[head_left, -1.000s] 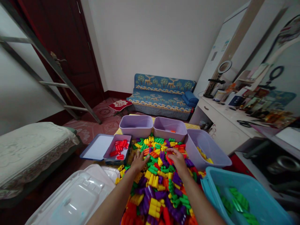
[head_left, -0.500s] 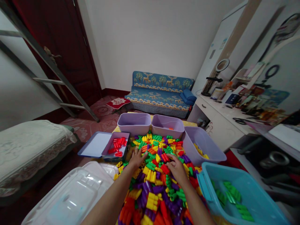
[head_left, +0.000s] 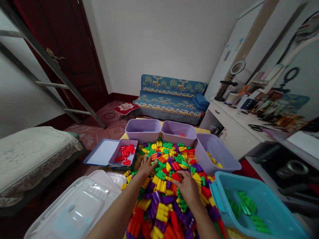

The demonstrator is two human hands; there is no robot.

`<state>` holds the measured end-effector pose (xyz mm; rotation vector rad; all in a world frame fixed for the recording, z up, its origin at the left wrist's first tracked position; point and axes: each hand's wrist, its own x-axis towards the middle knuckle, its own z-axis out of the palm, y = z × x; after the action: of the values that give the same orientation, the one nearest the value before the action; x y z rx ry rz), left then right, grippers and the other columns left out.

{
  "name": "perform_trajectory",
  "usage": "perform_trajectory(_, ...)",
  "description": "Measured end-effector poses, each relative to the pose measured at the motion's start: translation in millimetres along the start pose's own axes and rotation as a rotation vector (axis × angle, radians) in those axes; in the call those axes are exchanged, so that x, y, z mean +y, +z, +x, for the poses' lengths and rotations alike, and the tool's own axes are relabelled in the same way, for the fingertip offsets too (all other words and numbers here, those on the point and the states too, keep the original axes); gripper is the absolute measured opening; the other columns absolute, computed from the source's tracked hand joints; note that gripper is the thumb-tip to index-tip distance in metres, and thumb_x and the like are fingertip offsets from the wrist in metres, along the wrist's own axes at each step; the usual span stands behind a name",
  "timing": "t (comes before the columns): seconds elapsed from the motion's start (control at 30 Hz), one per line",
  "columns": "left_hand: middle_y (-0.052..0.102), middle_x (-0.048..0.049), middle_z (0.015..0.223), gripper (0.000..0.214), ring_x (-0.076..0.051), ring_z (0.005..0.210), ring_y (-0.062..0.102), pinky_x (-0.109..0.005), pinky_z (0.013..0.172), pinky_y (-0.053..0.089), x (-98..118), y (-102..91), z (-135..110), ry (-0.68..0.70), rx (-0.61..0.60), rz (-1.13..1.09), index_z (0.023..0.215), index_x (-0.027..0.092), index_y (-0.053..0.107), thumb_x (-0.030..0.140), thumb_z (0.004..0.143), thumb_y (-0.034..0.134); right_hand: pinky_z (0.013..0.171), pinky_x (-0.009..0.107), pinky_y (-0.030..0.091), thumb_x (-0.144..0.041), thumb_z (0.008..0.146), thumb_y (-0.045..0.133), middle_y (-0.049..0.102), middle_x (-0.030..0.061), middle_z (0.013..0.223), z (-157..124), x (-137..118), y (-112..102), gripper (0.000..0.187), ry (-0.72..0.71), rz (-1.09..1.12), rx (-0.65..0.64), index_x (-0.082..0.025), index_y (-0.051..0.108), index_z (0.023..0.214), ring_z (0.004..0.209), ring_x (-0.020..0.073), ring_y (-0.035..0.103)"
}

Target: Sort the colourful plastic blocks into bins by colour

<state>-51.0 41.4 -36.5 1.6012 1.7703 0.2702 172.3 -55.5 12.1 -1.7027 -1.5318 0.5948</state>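
A heap of plastic building blocks in red, yellow, green, purple and orange spreads before me. My left hand rests at the heap's left side, fingers spread and holding nothing. Near the middle, my right hand has its thumb and fingertips around a red block that still lies among the others. Just beyond that hand is another red block. Close to my left hand stands an open tin box with several red blocks inside.
Three lilac bins line the back and right; the right bin has yellow blocks. A turquoise tub at the right holds green blocks. Clear plastic lids lie at left. Behind are a blue sofa and red stool.
My right hand has drawn back toward me from the farther red block to the nearer one, its fingers closing in. My left hand stays put.
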Motion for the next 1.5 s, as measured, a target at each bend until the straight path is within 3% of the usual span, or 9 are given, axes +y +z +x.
perform_trajectory(0.17,0.015,-0.0046,0.161,0.082,-0.031,0.148,0.000,-0.048,0.117,0.013,-2,1.8,2,0.006,-0.010,0.022,0.150,0.028,0.021,0.074,0.083,0.028,0.059,0.030,0.043,-0.035,0.062,0.071,0.067,0.0030,0.074,4,2,9,0.023,0.090,0.249,-0.003,-0.023,0.069,0.082,0.063,0.0195,0.058)
perform_trajectory(0.33,0.016,-0.0042,0.160,0.078,-0.030,0.148,0.002,-0.048,0.117,0.013,-2,1.9,2,0.010,-0.006,0.028,0.149,0.030,0.024,0.073,0.084,0.026,0.047,0.025,0.039,-0.053,0.054,0.079,0.065,0.0015,0.066,10,-3,7,0.043,0.311,0.704,-0.053,-0.019,0.066,0.078,0.061,0.0187,0.060)
perform_trajectory(0.6,0.005,-0.0095,0.161,0.085,-0.031,0.147,-0.001,-0.045,0.117,0.012,-1,2.5,3,-0.019,-0.003,0.071,0.151,0.023,0.018,0.075,0.084,0.024,0.048,0.023,0.045,-0.042,0.048,0.087,0.069,-0.0007,0.069,10,-2,1,0.044,0.572,1.070,-0.083,-0.021,0.064,0.079,0.060,0.0178,0.065)
perform_trajectory(0.73,0.005,-0.0095,0.161,0.085,-0.031,0.147,-0.002,-0.042,0.117,0.010,-1,2.6,2,-0.015,-0.001,0.073,0.151,0.021,0.019,0.074,0.084,0.024,0.048,0.024,0.048,-0.038,0.056,0.085,0.072,0.0012,0.077,9,-1,1,0.040,0.560,1.148,-0.102,-0.022,0.065,0.086,0.065,0.0186,0.069)
perform_trajectory(0.9,0.004,-0.0088,0.161,0.084,-0.031,0.147,0.000,-0.041,0.117,0.011,-1,2.6,2,-0.035,0.003,0.057,0.151,0.021,0.019,0.072,0.084,0.028,0.062,0.031,0.057,-0.040,0.068,0.077,0.074,0.0064,0.088,8,-4,-1,0.033,0.524,1.229,-0.185,-0.020,0.068,0.092,0.083,0.0235,0.071)
perform_trajectory(1.03,0.004,-0.0101,0.161,0.084,-0.029,0.147,-0.001,-0.041,0.118,0.010,0,1.6,1,-0.022,-0.010,0.062,0.151,0.020,0.018,0.071,0.085,0.027,0.064,0.029,0.057,-0.035,0.062,0.083,0.074,0.0057,0.087,8,-8,-3,0.031,0.511,1.253,-0.163,-0.019,0.068,0.085,0.086,0.0238,0.071)
perform_trajectory(1.23,0.003,-0.0100,0.161,0.084,-0.031,0.147,0.001,-0.042,0.117,0.011,4,-1.6,-2,-0.041,-0.013,0.055,0.151,0.021,0.018,0.071,0.085,0.028,0.051,0.022,0.051,-0.032,0.054,0.090,0.072,-0.0016,0.076,7,-8,2,0.040,0.540,1.240,-0.088,-0.021,0.063,0.081,0.068,0.0165,0.070)
perform_trajectory(1.5,0.004,-0.0104,0.161,0.085,-0.032,0.147,0.001,-0.042,0.117,0.012,0,0.3,1,-0.036,-0.006,0.046,0.151,0.021,0.019,0.072,0.084,0.029,0.052,0.021,0.052,-0.035,0.046,0.092,0.066,-0.0057,0.070,9,-12,1,0.049,0.540,1.208,-0.073,-0.022,0.063,0.084,0.059,0.0108,0.062)
